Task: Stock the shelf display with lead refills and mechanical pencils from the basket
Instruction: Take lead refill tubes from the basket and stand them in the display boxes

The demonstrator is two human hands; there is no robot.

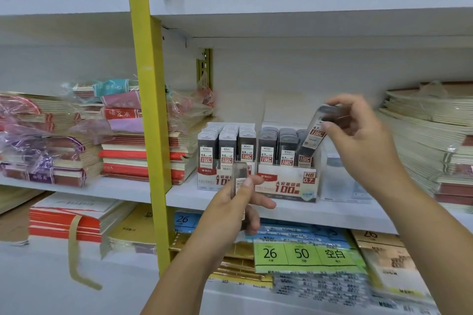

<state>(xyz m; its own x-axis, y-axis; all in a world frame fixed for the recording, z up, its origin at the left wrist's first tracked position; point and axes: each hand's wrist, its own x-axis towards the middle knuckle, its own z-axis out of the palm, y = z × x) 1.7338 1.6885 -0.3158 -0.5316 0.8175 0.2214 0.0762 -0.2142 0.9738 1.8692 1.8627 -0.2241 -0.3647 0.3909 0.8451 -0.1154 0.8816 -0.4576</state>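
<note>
Lead refill case, right: slim dark-grey case with a white and red label reading 0.7 and 100, tilted, its lower end at the rightmost row of the 0.7 display box.
Right hand: fingers and thumb pinch the case near its upper end, just above the box.
Lead refill case, left: translucent grey, upright, blurred, its label unreadable.
Left hand: fingers closed round the lower part of that case, thumb pressed on its front, held in front of the shelf edge between the two boxes.
0.7 display box: white front marked HB 0.7, three rows of grey cases standing upright.
0.5 display box: just beside it on the left, three full rows.
Shelf: white board carrying both boxes.
Notebook stacks: plastic-wrapped, on both sides of the boxes.
</note>
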